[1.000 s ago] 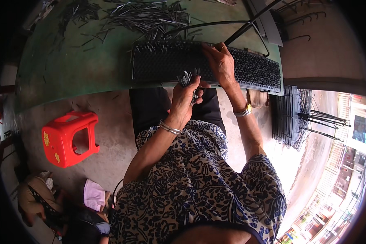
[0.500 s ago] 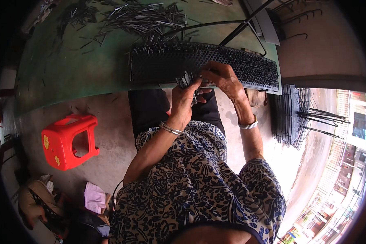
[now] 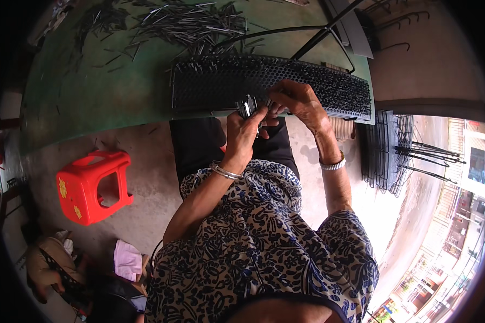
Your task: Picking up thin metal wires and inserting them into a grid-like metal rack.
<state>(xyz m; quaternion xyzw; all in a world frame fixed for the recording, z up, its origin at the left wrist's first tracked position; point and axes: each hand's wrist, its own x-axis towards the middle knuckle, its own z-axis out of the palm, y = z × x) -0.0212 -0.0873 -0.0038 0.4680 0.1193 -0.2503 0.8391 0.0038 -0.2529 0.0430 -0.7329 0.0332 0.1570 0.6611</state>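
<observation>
My left hand (image 3: 241,130) is closed round a bundle of thin dark strips (image 3: 247,106), whose ends stick up past the thumb and catch the light. Just right of it, my right hand (image 3: 302,105) has its thumb and fingers pinched together close to the bundle; whatever lies between those fingertips is too small to make out. Both hands are at the near edge of a long black perforated tray (image 3: 210,94). Short dark pieces stand packed in the holes on the tray's right part and along its far edge, while bare holes show at the left and middle.
The tray lies on a green table (image 3: 118,91). A heap of loose dark strips (image 3: 191,24) covers the table's far side. Black bent rods (image 3: 320,36) rise behind the tray. A red plastic stool (image 3: 86,188) stands at left, stacked wire racks (image 3: 385,153) at right. Another person (image 3: 56,264) is at lower left.
My right hand has shifted slightly, staying beside the bundle. The strips in my left hand have tilted a little and now shine more brightly. The tray looks the same.
</observation>
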